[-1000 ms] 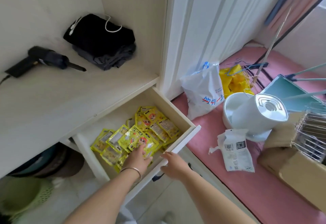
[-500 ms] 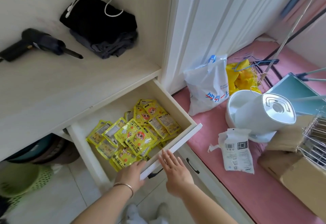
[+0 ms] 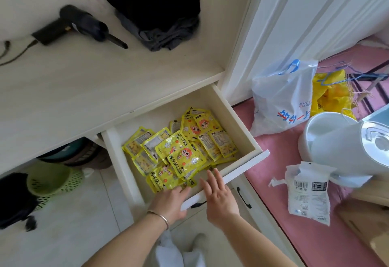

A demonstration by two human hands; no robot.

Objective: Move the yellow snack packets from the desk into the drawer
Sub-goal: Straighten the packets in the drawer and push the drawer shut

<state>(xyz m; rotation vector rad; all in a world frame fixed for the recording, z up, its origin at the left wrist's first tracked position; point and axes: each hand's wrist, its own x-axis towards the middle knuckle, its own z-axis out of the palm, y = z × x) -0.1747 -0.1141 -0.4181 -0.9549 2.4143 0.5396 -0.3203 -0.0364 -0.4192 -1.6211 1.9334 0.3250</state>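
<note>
We are seeing both hands resting at the front of the open drawer (image 3: 237, 123). The right hand (image 3: 219, 198) is lying flat, fingers straight and slightly spread, on the white front panel (image 3: 246, 166), gripping nothing. The left hand (image 3: 170, 202) (a thin bangle on its wrist) is sitting at the panel's left end, fingers reaching in toward the nearest packets (image 3: 181, 151); whether it is touching one we cannot tell, and it is not curling round anything we can see. The packets are lying in a loose, overlapping heap inside the drawer, covering most of its floor.

Above the drawer the desk (image 3: 84, 81) is carrying a black handheld tool (image 3: 82, 27) with its cord, and folded dark clothes (image 3: 155, 12) near the wall. Under the desk a green basket (image 3: 52, 179) is standing on the tiles. To the right, on the pink mat (image 3: 294, 214), a white plastic bag (image 3: 282, 96), a white appliance (image 3: 347, 142) and a small white pouch (image 3: 308, 193) are lying.
</note>
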